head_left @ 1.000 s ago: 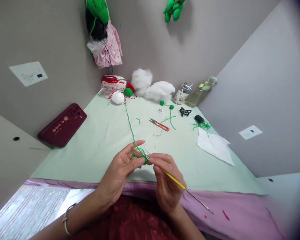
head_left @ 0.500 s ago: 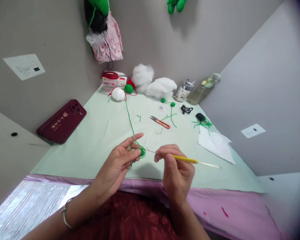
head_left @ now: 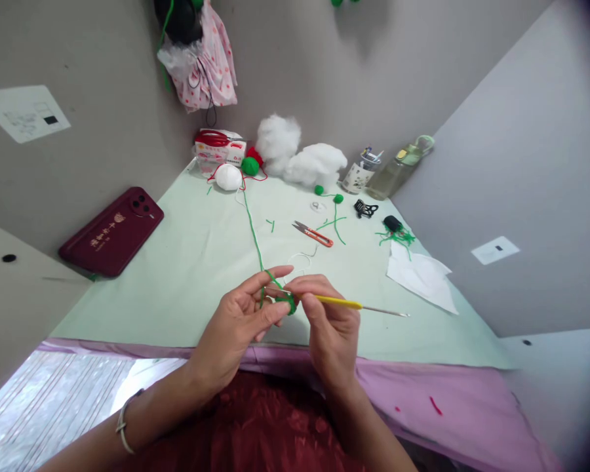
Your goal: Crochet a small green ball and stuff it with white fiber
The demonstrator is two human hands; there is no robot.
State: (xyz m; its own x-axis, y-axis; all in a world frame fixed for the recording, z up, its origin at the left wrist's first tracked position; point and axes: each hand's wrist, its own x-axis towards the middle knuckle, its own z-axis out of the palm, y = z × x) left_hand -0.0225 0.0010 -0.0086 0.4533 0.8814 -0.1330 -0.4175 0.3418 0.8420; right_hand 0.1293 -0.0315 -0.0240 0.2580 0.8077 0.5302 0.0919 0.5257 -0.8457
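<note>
So, left grip (head_left: 233, 322) tight on green yarnwork (head_left: 292, 304), right grip (head_left: 332, 328) tight around yellow hook (head_left: 343, 302).

can't read any text | gold characters on phone (head_left: 125, 246), red print on box (head_left: 232, 152), faint marks on wall sheet (head_left: 10, 98) | too small

Phone (head_left: 111, 233) at left, bottle (head_left: 387, 178) at far right on a pale green worktop (head_left: 187, 288).
The dark red phone shows gold lettering; just left of the bottle is a cup of pens (head_left: 358, 178). Nearer lie a black claw clip (head_left: 365, 208) and, at the right edge, a white sheet (head_left: 419, 277). Above the far left hangs a pink bag (head_left: 214, 65) with red dots.
</note>
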